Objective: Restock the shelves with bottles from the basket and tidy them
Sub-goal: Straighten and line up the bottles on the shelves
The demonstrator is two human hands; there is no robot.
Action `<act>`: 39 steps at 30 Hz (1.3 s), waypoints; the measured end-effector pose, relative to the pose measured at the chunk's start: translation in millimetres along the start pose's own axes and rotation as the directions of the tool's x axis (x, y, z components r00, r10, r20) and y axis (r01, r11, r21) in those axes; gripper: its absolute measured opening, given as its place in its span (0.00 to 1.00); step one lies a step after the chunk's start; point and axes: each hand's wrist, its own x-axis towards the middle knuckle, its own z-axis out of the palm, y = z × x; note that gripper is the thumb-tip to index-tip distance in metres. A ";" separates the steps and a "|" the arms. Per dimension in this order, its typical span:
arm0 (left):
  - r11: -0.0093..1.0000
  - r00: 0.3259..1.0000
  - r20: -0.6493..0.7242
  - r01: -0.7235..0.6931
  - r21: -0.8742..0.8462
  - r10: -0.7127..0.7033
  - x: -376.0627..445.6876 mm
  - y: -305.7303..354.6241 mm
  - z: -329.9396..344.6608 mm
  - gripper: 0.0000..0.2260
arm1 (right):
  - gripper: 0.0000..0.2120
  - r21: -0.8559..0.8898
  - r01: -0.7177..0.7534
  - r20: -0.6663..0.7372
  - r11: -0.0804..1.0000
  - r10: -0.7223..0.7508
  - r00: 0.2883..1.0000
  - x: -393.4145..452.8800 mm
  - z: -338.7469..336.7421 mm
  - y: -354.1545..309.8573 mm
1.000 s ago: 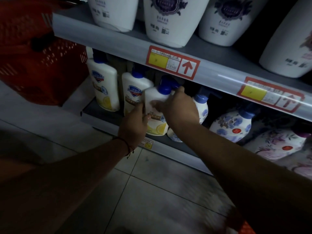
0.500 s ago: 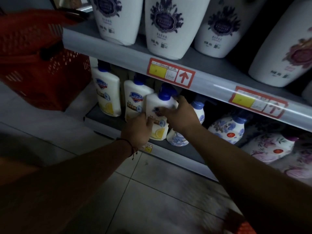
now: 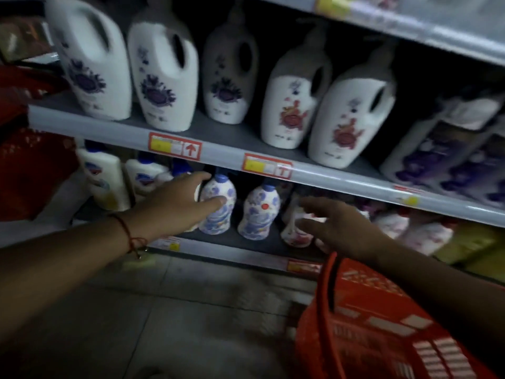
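While my left hand (image 3: 175,203) cups the blue-flowered bottle (image 3: 218,206), fingers spread, and my right hand (image 3: 336,228) hovers open, I'd nudge it upright, label forward.

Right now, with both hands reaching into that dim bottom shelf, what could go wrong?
1. The left hand is spread against a blue-flowered bottle standing close beside its twin; a hard nudge might tip one into the other.
2. The right hand is open near the pink-flowered bottles, which already look tilted and could slide further.
3. The red basket sits just under the right forearm, so an elbow might catch its handle.
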 end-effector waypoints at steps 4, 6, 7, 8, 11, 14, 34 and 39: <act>0.983 0.981 0.061 -0.184 0.003 0.183 -30.8 91.0 6.8 0.34 | 0.24 -0.027 -0.156 -0.115 0.987 0.152 0.982 -84.2 -59.8 51.7; 0.970 0.965 0.101 -0.239 -0.047 0.243 -44.7 137.4 19.9 0.30 | 0.22 -0.008 -0.241 -0.160 0.971 0.236 0.958 -124.2 -83.9 83.7; 0.964 0.956 0.134 -0.253 -0.077 0.261 -51.6 159.5 30.0 0.27 | 0.21 0.004 -0.285 -0.180 0.958 0.281 0.943 -143.3 -95.0 101.1; 0.959 0.947 0.157 -0.267 -0.100 0.280 -58.0 179.5 40.9 0.26 | 0.19 0.008 -0.325 -0.193 0.946 0.321 0.927 -160.4 -105.4 118.2; 0.941 0.924 0.211 -0.281 -0.190 0.319 -69.2 233.9 81.1 0.30 | 0.12 0.090 -0.417 -0.210 0.905 0.426 0.880 -198.3 -130.3 169.5; 0.933 0.892 0.287 -0.303 -0.194 0.349 -67.3 283.2 126.5 0.25 | 0.09 0.272 -0.479 -0.254 0.834 0.543 0.801 -214.0 -143.9 216.2; 0.953 0.952 0.257 -0.087 -0.291 0.165 28.2 411.3 339.0 0.21 | 0.30 0.338 -0.309 -0.354 0.889 0.424 0.833 -149.4 -141.9 372.9; 0.956 0.948 0.234 -0.155 -0.249 0.215 26.6 409.8 325.6 0.19 | 0.29 0.342 -0.311 -0.293 0.886 0.416 0.861 -143.9 -142.4 371.7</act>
